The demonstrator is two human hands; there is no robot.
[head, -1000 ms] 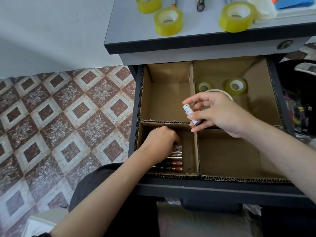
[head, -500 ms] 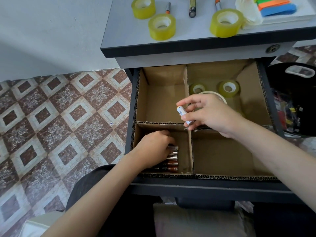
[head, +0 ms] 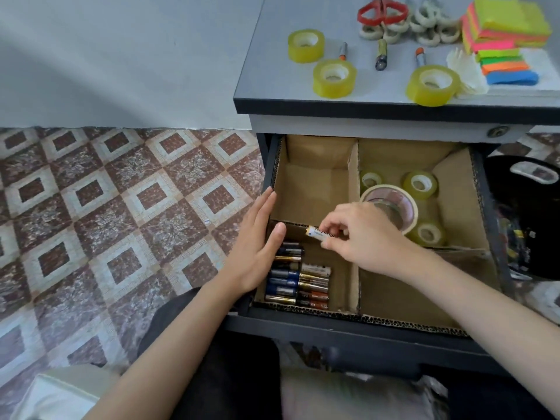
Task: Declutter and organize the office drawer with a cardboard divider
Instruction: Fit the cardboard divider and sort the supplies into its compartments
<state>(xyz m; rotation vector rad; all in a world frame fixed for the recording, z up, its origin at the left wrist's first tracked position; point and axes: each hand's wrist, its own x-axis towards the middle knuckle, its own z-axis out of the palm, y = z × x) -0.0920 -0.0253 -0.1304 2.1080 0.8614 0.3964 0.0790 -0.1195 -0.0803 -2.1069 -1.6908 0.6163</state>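
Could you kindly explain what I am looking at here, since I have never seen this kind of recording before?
There is no machine: a person wears one wide-angle camera on the head, so you look down on their own two hands. The open drawer holds a cardboard divider that makes four compartments. The left hand lies flat, fingers straight, at the drawer's left wall. The right hand pinches one battery above the near-left compartment, where a row of batteries already lies. The far-right compartment holds tape rolls. On the desk top above lie more tape rolls, a few loose batteries, scissors and sticky notes.
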